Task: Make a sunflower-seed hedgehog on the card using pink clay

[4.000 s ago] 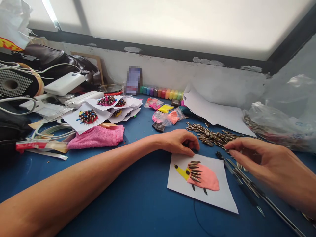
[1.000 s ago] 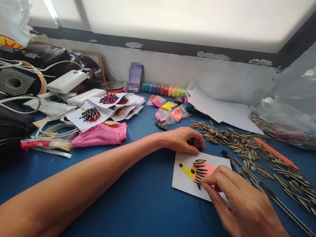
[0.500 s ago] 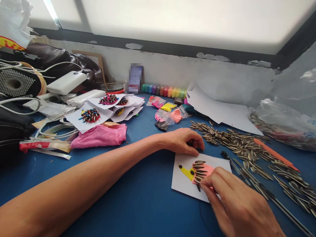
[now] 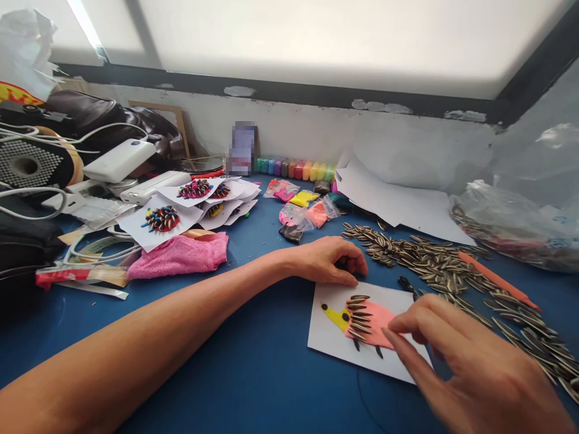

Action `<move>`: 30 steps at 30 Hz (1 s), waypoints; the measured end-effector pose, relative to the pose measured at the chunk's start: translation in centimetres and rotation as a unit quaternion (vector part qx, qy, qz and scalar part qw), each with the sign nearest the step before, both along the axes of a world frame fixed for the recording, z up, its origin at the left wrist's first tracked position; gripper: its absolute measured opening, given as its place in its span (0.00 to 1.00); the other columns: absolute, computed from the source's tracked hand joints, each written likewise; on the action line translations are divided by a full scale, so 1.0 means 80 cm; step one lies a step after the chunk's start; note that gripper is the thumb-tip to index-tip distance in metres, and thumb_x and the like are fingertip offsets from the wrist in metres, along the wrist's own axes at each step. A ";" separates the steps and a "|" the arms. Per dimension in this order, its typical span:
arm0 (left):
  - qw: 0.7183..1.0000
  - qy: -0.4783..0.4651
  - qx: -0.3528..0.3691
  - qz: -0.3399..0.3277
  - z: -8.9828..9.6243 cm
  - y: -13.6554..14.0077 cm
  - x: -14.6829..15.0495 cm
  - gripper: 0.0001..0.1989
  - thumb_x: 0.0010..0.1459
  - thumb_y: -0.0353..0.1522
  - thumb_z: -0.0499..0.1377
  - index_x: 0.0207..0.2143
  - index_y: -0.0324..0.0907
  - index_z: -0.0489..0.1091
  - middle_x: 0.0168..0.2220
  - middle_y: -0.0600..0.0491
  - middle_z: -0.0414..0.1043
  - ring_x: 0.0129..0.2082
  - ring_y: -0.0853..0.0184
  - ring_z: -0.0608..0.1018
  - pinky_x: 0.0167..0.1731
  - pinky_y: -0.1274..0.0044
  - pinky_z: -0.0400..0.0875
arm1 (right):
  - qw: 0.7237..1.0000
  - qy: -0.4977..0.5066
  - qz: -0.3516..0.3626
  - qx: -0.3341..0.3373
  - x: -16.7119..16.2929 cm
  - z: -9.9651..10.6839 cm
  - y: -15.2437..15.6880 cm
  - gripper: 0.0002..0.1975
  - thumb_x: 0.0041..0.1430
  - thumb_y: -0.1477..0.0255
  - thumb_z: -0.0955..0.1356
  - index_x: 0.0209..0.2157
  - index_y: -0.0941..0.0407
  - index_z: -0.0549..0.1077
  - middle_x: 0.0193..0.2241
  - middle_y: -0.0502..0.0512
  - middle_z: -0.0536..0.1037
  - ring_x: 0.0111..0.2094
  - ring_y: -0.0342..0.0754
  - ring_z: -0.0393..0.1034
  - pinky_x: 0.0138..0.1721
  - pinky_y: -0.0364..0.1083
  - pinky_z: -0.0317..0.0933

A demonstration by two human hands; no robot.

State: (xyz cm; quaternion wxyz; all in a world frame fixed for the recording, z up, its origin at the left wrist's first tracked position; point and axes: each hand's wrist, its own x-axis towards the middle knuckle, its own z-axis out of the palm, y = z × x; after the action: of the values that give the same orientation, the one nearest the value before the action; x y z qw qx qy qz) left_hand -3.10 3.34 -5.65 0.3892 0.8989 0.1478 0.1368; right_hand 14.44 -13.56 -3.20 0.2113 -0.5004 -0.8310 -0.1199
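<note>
The left hand (image 4: 323, 259) lies across the top of a small white sheet (image 4: 324, 337) on the blue table (image 4: 253, 374), thumb touching its upper edge, the other fingers loosely curled; that grip looks slack, with the thumb standing apart. On the sheet sits a little animal shape: a pink patch (image 4: 379, 319) for the body, joined at the left to a pointed yellow piece (image 4: 335, 317) with 2 black dots. Striped seeds (image 4: 360, 314) run down the patch where it meets the yellow, and 2 dark slivers (image 4: 379, 351) stick out underneath. The right hand (image 4: 484, 361) hangs over the lower right of the sheet, thumb and forefinger drawn close together at the right side of the patch; from here I can't tell whether that grip has a seed in it.

Just beyond the right hand, a heap of loose seeds (image 4: 420, 262) spreads over the table, an orange stick-like piece (image 4: 497, 280) lying among them. A pen (image 4: 407, 285) shows partly behind the forefinger. Further back are small bags of coloured stuff (image 4: 305, 199) and a fanned stack of white paper (image 4: 398, 199). Off to the left, seed-covered pictures (image 4: 158, 229) lie beside a pink cloth (image 4: 181, 256)
</note>
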 end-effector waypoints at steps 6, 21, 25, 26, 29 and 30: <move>1.000 -0.002 0.006 0.000 0.002 -0.001 0.000 0.08 0.56 0.30 0.63 0.39 0.37 0.74 0.34 0.53 0.70 0.37 0.69 0.70 0.36 0.78 0.65 | 0.994 -0.024 -0.108 0.027 0.035 0.005 0.021 0.16 0.68 0.63 0.58 0.33 0.53 0.72 0.28 0.49 0.75 0.24 0.44 0.71 0.22 0.45 0.58; 1.000 0.001 0.000 0.020 0.009 -0.007 0.001 0.07 0.56 0.29 0.62 0.38 0.39 0.74 0.33 0.53 0.70 0.37 0.69 0.70 0.37 0.78 0.64 | 0.988 0.016 -0.138 -0.066 0.061 0.006 0.059 0.16 0.65 0.63 0.60 0.33 0.53 0.77 0.31 0.52 0.78 0.28 0.47 0.74 0.25 0.45 0.63; 1.000 0.012 0.010 0.019 0.010 -0.007 0.001 0.06 0.56 0.30 0.62 0.37 0.39 0.75 0.33 0.53 0.70 0.36 0.69 0.70 0.37 0.78 0.64 | 0.989 -0.003 -0.119 -0.092 0.059 0.015 0.086 0.12 0.64 0.67 0.63 0.34 0.53 0.78 0.32 0.52 0.78 0.28 0.46 0.74 0.27 0.45 0.64; 1.000 0.013 0.015 0.018 0.011 -0.007 0.001 0.05 0.56 0.30 0.62 0.37 0.39 0.75 0.33 0.53 0.70 0.36 0.69 0.70 0.38 0.78 0.63 | 0.989 -0.008 -0.115 -0.098 0.058 0.015 0.093 0.12 0.63 0.68 0.63 0.35 0.53 0.79 0.33 0.52 0.79 0.30 0.46 0.74 0.28 0.45 0.64; 0.999 0.022 0.026 0.015 0.013 -0.009 0.002 0.04 0.57 0.30 0.62 0.35 0.39 0.75 0.33 0.54 0.70 0.36 0.69 0.70 0.40 0.78 0.63 | 0.988 -0.024 -0.102 -0.112 0.054 0.008 0.110 0.10 0.62 0.70 0.65 0.38 0.53 0.79 0.35 0.52 0.78 0.32 0.47 0.75 0.31 0.46 0.65; 0.999 0.026 0.028 0.015 0.014 -0.009 0.003 0.03 0.57 0.30 0.62 0.35 0.39 0.75 0.33 0.54 0.70 0.36 0.69 0.70 0.40 0.78 0.63 | 0.988 -0.029 -0.099 -0.115 0.052 0.004 0.114 0.10 0.62 0.70 0.65 0.37 0.53 0.79 0.34 0.52 0.78 0.33 0.48 0.74 0.32 0.46 0.65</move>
State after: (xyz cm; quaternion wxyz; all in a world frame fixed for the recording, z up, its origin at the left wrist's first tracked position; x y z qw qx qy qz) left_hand -2.89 2.59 -4.55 0.3581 0.9102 0.1678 0.1230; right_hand 18.64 -4.40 -2.85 0.1155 -0.5973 -0.7915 -0.0586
